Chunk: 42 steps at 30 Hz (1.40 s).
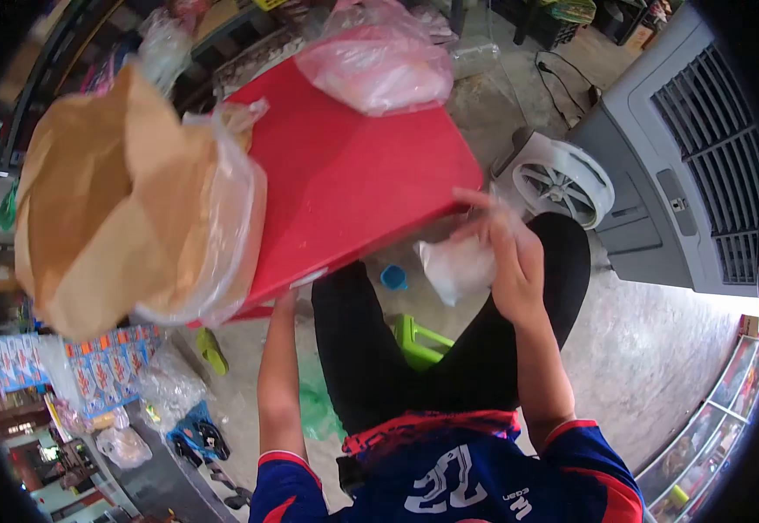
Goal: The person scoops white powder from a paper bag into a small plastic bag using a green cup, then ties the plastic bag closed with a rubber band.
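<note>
Red table: landmark. Small clear plastic bag just off its near corner, pinched in the right hand, fingers closed on its top. Left hand under the table's near edge, fingers hidden; right hand nearer.

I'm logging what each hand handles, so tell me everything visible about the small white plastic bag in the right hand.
The small white translucent plastic bag looks thin, crumpled and puffed, its contents not discernible. The right hand pinches its upper edge, so it hangs over the black-trousered lap, just below the near corner of the red table.
</note>
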Motion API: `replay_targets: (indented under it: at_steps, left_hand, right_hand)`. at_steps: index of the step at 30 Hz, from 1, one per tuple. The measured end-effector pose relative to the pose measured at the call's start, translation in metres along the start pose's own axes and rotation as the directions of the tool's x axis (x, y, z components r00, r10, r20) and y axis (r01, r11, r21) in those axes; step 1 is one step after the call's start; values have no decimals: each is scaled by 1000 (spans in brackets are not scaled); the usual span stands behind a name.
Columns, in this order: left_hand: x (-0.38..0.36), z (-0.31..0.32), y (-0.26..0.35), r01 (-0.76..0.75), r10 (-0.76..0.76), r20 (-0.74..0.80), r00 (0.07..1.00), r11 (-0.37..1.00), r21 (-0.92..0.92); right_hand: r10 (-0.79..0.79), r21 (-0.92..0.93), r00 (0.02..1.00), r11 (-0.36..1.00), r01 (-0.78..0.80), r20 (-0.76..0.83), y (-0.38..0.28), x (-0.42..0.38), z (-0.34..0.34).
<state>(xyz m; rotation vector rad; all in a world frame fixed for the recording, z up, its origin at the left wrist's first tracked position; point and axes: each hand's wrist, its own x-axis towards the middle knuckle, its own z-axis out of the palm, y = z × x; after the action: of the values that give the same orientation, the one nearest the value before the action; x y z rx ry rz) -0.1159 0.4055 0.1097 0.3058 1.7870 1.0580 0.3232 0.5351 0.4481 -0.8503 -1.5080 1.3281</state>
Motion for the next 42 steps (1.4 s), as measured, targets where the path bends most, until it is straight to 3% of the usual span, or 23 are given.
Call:
replay_targets:
  at_steps: [6, 11, 14, 19, 22, 27, 33, 35, 37, 42]
  left_hand:
    - [30, 21, -21, 156, -157, 11, 988, 986, 56]
    - [50, 34, -35, 183, -184, 0, 983, 979, 93]
    - [65, 43, -43, 188, -189, -4, 982, 975, 115]
    - [100, 58, -54, 173, -176, 9, 984, 974, 149]
    - [115, 66, -61, 152, -157, 14, 988, 975, 164]
    - [136, 80, -68, 116, -122, 25, 992, 978, 171]
    - [156, 93, -75, 87, -97, 44, 994, 980, 178]
    - [163, 101, -77, 77, -88, 58, 994, 981, 178]
    - [169, 107, -80, 70, -82, 65, 995, 982, 176]
    - [179, 113, -85, 58, -72, 75, 995, 983, 174]
  right_hand:
    - [12, 18, 995, 1000, -10, -102, -22, 20, -45]
    - [-46, -77, 963, 997, 27, -265, 2, 33, -83]
    - [-22, -152, 915, 988, -43, -404, 6, 42, -84]
    - [5, -140, 829, 985, -100, -559, 15, 32, -84]
    - [-21, -24, 784, 1000, 8, -620, 19, 30, -80]
    - [0, 22, 750, 1000, 20, -661, 19, 30, -93]
    - [59, 31, 795, 998, -50, -603, 24, 27, -125]
    - [87, 33, 760, 996, -87, -644, 24, 25, -130]
    - [86, -42, 666, 984, -174, -741, 24, 33, -121]
    - [185, -4, 828, 975, -220, -530, 25, 32, -134]
